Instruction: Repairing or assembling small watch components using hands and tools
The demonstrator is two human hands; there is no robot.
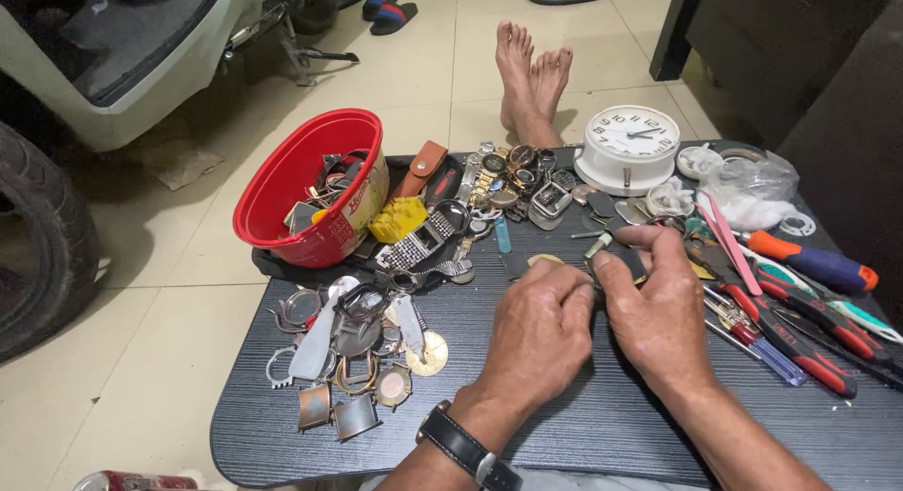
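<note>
On the dark worktop (583, 425), the left hand (541, 326) and right hand (654, 308) meet, fingers pinched narrow on a small dark watch part (623, 258). Loose watch cases (353, 359) lie at nine o'clock, a red bucket (292, 176) at ten, a white clock (628, 145) at twelve.

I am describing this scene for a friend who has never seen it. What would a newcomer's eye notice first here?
Probably the red bowl full of watch parts at the table's far left corner, and the white round clock at the far edge. Near the middle, the left hand and right hand pinch a small dark part together, with metal watch cases heaped to their left and red-handled tools to their right.
</note>
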